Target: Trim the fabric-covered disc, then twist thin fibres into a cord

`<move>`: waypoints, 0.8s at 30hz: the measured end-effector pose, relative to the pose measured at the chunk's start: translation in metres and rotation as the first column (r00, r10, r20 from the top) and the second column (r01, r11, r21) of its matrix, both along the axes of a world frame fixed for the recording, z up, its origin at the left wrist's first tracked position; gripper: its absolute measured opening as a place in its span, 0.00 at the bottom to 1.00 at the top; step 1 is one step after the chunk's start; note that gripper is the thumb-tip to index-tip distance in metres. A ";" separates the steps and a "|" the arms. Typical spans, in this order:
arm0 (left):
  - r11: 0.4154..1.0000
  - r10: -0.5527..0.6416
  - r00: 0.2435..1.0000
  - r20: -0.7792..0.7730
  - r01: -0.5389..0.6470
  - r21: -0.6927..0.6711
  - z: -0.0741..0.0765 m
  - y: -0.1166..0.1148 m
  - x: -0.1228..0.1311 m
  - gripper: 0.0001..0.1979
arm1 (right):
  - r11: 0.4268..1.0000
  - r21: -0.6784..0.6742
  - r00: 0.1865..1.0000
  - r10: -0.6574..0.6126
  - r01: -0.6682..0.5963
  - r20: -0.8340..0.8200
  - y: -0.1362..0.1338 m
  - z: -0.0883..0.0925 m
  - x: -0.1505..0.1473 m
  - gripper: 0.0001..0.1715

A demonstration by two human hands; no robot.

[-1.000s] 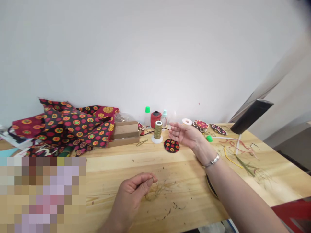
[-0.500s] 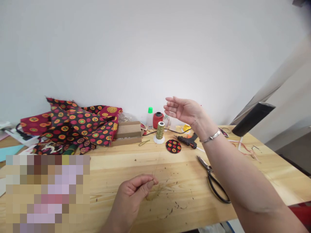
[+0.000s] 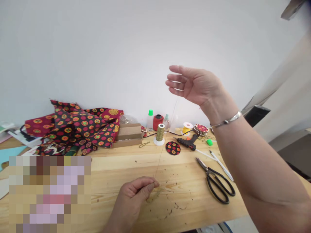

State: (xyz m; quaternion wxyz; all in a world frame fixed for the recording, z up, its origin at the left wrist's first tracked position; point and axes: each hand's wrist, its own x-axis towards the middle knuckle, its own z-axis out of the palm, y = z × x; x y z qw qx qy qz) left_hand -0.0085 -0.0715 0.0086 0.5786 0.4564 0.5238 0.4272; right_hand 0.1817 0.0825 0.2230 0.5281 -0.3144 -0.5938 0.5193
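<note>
My left hand (image 3: 136,197) is low over the table, thumb and index fingertips pinched on a thin thread (image 3: 161,152). Loose gold strands (image 3: 157,191) hang below that pinch. From there the thread rises taut to my right hand (image 3: 189,81), raised against the wall, palm toward me, fingers curved. It passes behind the right fingers; whether a needle is there I cannot make out. A gold thread spool (image 3: 160,132) stands beyond the left hand, beside a round patterned fabric piece (image 3: 173,148). Black-handled scissors (image 3: 216,181) lie beneath my right forearm.
Patterned fabric (image 3: 82,124) is heaped at the left, beside a cardboard box (image 3: 128,135). A glue gun (image 3: 187,141), a red thread cone (image 3: 158,123), a yellow ribbon spool (image 3: 187,127) and a white pen (image 3: 221,165) lie further back. Dark scraps (image 3: 176,205) dot the wooden table. A blurred patch covers the lower left.
My right hand has risen, and the thread now shows stretched between both hands. My left hand keeps its pinch in nearly the same place. The pen and yellow spool have come into clearer view.
</note>
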 end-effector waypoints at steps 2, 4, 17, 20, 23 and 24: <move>1.000 -0.005 1.000 -0.003 0.005 0.000 0.001 0.000 0.000 0.10 | 0.998 0.046 0.999 -0.038 0.037 0.019 -0.006 0.008 0.001 0.08; 1.000 0.001 1.000 -0.001 -0.001 -0.002 0.001 -0.001 0.000 0.10 | 0.992 0.096 0.996 -0.085 0.082 0.018 -0.015 0.018 0.004 0.07; 0.993 0.116 0.987 0.113 -0.112 -0.039 0.003 0.003 -0.004 0.14 | 0.886 0.453 0.770 -0.358 0.102 0.527 -0.115 -0.044 0.021 0.14; 0.991 0.133 0.977 0.169 -0.127 -0.047 0.002 0.005 -0.006 0.13 | 0.962 0.108 0.421 0.007 -0.249 0.907 -0.130 -0.105 0.017 0.04; 0.989 0.145 0.967 0.212 -0.135 -0.060 0.001 0.006 -0.007 0.13 | 0.969 -0.002 0.098 0.027 -0.248 0.995 -0.140 -0.137 0.022 0.06; 0.990 0.136 0.966 0.221 -0.126 -0.062 0.001 0.006 -0.006 0.13 | 0.978 0.037 0.053 -0.027 -0.204 0.998 -0.142 -0.141 0.025 0.11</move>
